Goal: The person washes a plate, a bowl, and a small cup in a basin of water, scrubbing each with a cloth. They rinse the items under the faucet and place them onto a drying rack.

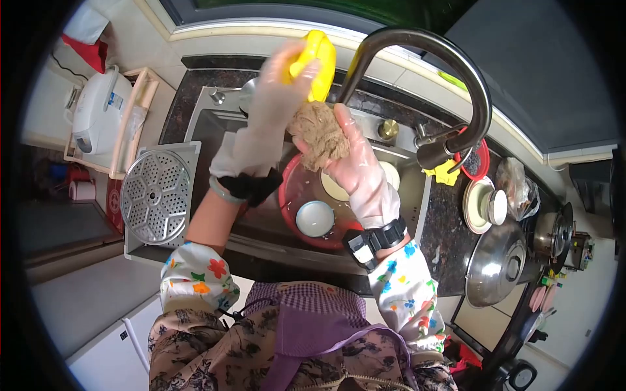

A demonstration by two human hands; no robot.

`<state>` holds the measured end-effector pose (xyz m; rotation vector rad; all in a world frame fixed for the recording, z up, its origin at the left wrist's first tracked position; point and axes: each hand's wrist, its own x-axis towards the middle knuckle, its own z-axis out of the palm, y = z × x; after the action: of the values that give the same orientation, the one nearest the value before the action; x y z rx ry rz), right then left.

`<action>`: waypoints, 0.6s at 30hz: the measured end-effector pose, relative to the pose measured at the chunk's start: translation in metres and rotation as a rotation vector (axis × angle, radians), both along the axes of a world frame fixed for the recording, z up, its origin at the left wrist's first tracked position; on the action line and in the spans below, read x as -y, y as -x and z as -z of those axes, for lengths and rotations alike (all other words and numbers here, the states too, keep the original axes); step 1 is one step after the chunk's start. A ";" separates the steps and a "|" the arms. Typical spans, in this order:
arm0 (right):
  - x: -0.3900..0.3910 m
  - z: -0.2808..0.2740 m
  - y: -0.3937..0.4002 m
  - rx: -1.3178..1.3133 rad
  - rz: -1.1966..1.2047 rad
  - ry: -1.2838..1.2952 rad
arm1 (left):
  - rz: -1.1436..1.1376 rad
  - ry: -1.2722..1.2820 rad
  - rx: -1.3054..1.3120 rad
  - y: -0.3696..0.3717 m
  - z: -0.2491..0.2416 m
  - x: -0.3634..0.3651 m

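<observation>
My left hand [270, 98], in a translucent glove and smeared by motion, is closed round a yellow squeeze bottle [321, 77]. The lower end of the bottle comes down close to a crumpled tan scrubbing cloth [318, 135]. That cloth rests in my gloved right hand [355, 159], thumb up along its side. Beneath both hands a red basin [287, 207] stands in the steel sink [261, 225]. It holds a small white bowl [315, 220] with a blue rim and pale dishes, partly hidden by my right hand.
A dark curved faucet [479, 78] arches over the sink's right side. A perforated steamer plate [155, 195] lies at the left. To the right are a yellow cloth [443, 172], a red strainer [481, 161], stacked bowls [479, 212] and a large metal lid [495, 267].
</observation>
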<state>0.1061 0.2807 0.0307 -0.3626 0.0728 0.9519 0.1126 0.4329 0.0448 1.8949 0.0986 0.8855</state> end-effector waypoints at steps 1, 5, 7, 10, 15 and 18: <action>0.006 0.009 0.000 0.030 0.006 0.078 | -0.168 0.211 0.055 0.004 0.001 0.005; 0.031 0.024 0.026 0.058 0.097 0.256 | 0.029 0.871 -0.042 0.072 0.044 0.029; 0.033 0.048 0.039 0.184 0.065 0.394 | 0.309 0.643 -0.317 0.097 0.067 0.048; 0.029 0.092 0.057 0.385 0.016 0.593 | 0.459 0.879 -0.549 0.110 0.144 0.060; 0.040 0.153 0.085 1.444 0.143 1.111 | 0.527 1.647 -0.611 0.135 0.325 0.031; 0.066 0.203 0.100 1.693 0.029 1.086 | 0.601 1.838 -0.899 0.130 0.191 0.053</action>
<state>0.0060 0.2146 -0.1722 -2.0418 -0.9828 0.2364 -0.0172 0.3794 -0.1466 0.3025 0.5929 -0.5492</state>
